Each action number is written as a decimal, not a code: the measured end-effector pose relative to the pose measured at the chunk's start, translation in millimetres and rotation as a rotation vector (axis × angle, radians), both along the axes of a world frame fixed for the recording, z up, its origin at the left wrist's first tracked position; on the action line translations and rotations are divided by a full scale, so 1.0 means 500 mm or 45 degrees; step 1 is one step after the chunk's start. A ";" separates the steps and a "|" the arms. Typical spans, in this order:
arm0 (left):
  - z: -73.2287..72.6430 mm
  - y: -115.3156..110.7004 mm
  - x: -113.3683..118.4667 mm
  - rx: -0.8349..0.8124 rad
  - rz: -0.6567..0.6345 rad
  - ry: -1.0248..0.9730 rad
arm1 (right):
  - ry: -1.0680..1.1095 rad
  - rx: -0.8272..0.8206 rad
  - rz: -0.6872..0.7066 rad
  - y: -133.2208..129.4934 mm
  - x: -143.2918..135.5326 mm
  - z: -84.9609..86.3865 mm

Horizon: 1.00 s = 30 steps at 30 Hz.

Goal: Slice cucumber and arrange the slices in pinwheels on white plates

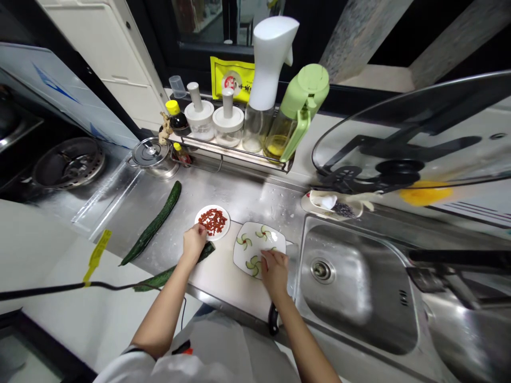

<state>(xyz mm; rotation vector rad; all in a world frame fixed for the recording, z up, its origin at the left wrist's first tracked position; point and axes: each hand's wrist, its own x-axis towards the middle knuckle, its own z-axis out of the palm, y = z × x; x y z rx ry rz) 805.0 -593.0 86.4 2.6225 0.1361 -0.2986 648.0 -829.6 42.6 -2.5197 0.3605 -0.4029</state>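
At the left, one long green cucumber (154, 226) lies on the shiny metal surface (199, 189), its long way slanting up and to the right. Below it, a second cucumber (159, 279) slants the same way, and the left arm crosses over its middle. Next comes the left hand (194, 244), with its fingertips bunched at the near left edge of a small round dish (227, 222) full of red bits (213, 220). I cannot tell if that grip has a red bit in it. The dish is just past these fingers, so the left hand is the nearer one. A little to the right sits the white plate (255, 247), with curly green flowers (244, 241) on it; at least two have red middles. So the plate is to the right of the left grip. The right hand (275, 271) is over the plate's near right side, fingers bent down. It hides one flower in part, and I cannot tell if that grip is open or pinching something.
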 end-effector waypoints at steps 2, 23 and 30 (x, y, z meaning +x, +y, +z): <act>0.002 -0.017 -0.009 -0.131 -0.008 -0.011 | -0.007 0.003 -0.017 -0.008 -0.006 0.002; -0.074 -0.326 -0.148 -0.446 -0.909 0.247 | 0.062 0.031 -0.231 -0.075 -0.075 -0.017; -0.080 -0.348 -0.200 -0.305 -0.769 0.107 | 0.070 0.019 -0.214 -0.081 -0.075 -0.023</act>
